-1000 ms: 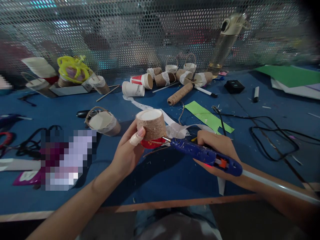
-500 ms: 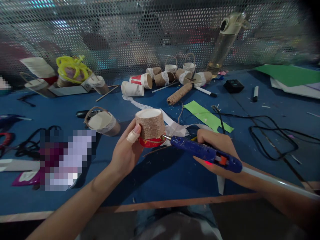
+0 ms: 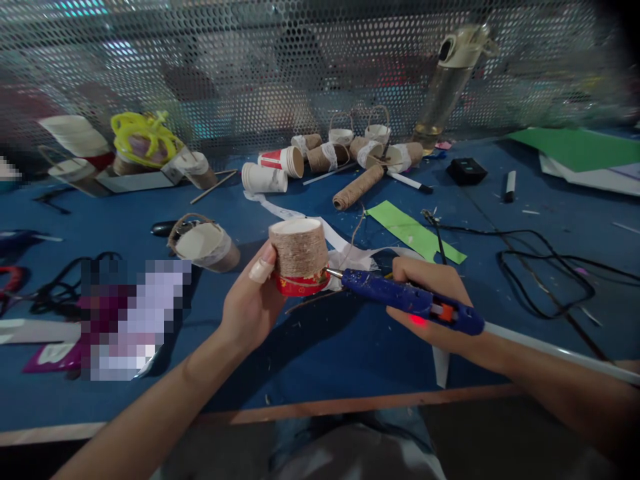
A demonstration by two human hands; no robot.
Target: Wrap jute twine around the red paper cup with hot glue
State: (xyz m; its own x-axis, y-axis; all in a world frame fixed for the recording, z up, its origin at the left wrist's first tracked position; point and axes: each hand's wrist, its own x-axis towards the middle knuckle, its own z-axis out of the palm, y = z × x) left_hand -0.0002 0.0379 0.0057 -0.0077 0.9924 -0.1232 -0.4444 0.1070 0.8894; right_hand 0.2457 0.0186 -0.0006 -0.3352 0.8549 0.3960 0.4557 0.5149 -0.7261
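My left hand [image 3: 255,297] is closed round a paper cup [image 3: 300,257], its upper part wrapped in brown twine and a red band showing below. A bandage covers the thumb. In my right hand [image 3: 435,287] is a blue hot glue gun [image 3: 395,293] with a white glue stick coming out of its back. The nozzle is at the lower edge of the twine, on the cup's right side. Behind the cup lies white ribbon [image 3: 345,243]. A loose length of twine [image 3: 357,227] runs up toward a green paper strip [image 3: 415,230].
A twine-wrapped cup with a handle [image 3: 207,247] stands left. Behind are a twine roll [image 3: 359,188], paper cups [image 3: 265,179], several small baskets and a tilted bottle [image 3: 445,93]. Black cable [image 3: 545,247] lies right; a purple packet [image 3: 55,357] lies left. A perforated metal panel [image 3: 250,60] closes the back.
The cup in my left hand has shifted and tilted very slightly. The glue gun has moved up a little, its nozzle still at the twine's lower edge.
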